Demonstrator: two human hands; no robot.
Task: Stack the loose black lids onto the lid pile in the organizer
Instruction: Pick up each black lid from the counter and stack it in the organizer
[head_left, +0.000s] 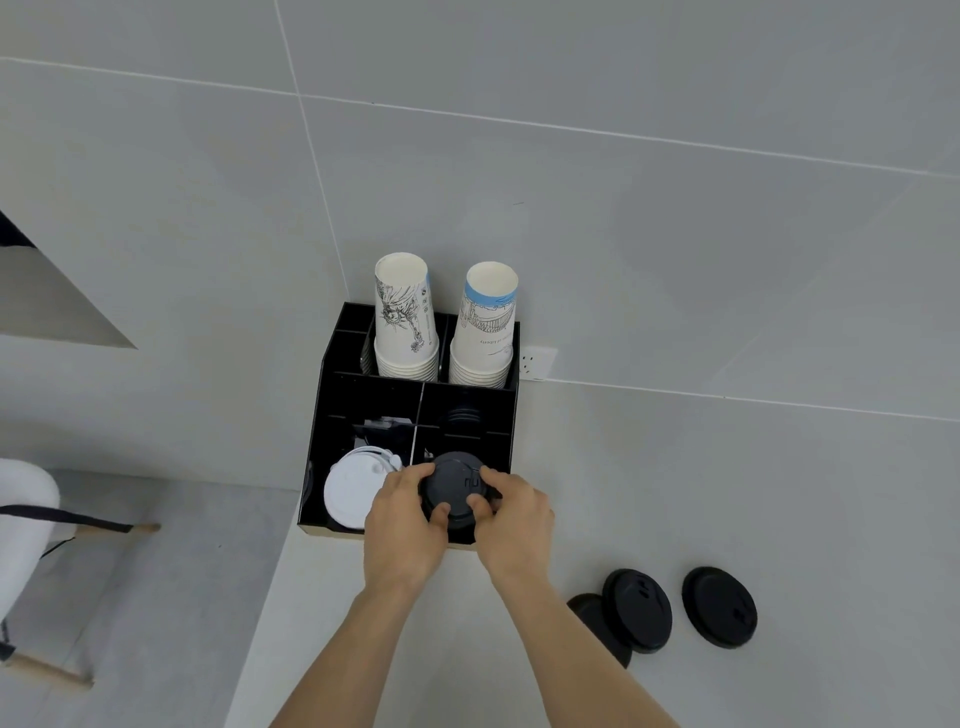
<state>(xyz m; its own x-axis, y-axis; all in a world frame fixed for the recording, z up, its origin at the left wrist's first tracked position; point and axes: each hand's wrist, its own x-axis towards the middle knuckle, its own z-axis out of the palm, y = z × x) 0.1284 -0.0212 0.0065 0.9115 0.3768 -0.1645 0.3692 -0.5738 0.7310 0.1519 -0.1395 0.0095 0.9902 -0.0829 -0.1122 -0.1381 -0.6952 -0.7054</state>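
Grey counter (675, 467): both hands (405, 525) (514, 519) pinch black lid (454, 488) over organizer (363, 395); white lids (348, 491) beside.

We find little that reads. The right-hand stack of paper cups (483, 332) at the far side of the organizer carries a line of small print running upside down along its side — it seems to end in "of Liberty", though we cannot be sure. The black lid (453, 491) held near the front shows raised marks on top — letters or symbols, too unclear to read. The left cup stack (406, 322) bears a drawing and tiny illegible print.
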